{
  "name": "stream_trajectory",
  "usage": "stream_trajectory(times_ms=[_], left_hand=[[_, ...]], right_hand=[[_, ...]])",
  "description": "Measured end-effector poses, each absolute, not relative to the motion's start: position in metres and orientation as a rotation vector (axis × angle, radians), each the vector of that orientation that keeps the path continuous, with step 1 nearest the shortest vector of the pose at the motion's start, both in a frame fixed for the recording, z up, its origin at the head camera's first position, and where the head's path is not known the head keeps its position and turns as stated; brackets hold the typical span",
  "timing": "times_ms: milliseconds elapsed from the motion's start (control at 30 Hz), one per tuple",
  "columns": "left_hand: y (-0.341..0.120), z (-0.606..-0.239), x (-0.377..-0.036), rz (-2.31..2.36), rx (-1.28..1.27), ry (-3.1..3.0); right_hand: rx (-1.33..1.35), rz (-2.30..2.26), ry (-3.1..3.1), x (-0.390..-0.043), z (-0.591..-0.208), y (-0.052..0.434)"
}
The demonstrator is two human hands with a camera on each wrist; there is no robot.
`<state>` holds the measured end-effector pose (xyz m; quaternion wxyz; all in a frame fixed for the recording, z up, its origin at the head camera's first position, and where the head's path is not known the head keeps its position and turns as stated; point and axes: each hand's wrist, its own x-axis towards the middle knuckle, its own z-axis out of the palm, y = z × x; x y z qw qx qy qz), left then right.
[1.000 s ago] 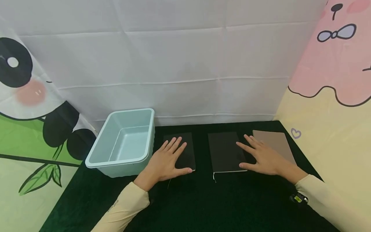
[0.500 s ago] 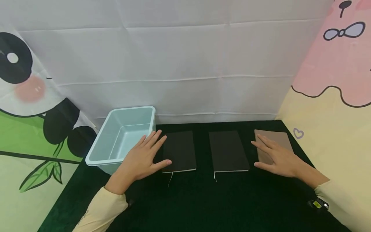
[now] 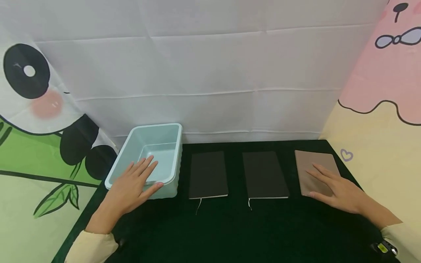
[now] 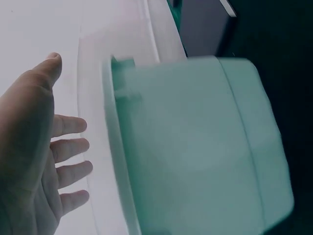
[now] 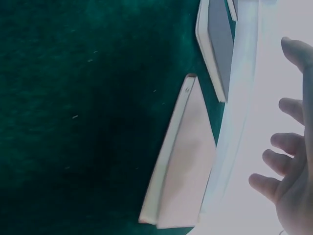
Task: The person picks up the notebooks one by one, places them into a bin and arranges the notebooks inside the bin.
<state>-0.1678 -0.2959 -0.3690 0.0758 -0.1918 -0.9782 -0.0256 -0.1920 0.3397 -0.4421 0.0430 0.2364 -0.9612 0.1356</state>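
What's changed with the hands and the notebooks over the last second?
The left hand slid left, off the left black notebook, and now lies open over the near rim of the pale green bin. The right hand slid right, off the middle black notebook, and now rests flat on the tan notebook. Nothing was taken hold of. The three notebooks and the bin kept their places.

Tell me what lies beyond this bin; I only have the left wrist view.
Observer: Three notebooks in a row on the dark mat: two black ones, then a brown notebook at the far right.
Operator: Say where the right hand is.
Observer: The right hand lies over the brown notebook, fingers straight.
Operator: Report what's inside the bin.
Observer: The bin looks empty; the left hand is spread over its near rim.
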Motion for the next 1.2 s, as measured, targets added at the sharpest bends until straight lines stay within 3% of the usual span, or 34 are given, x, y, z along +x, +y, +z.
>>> stream_trajectory(times_ms=[667,1200], left_hand=[[-0.37,-0.387,-0.152,-0.088,-0.471,-2.871],[-0.389,-0.396,-0.148,-0.179,-0.361,-2.938]], right_hand=[[0.454,0.431,-3.047,-0.164,-0.474,0.382],[0.43,0.421,-3.035,-0.169,-0.471,0.382]])
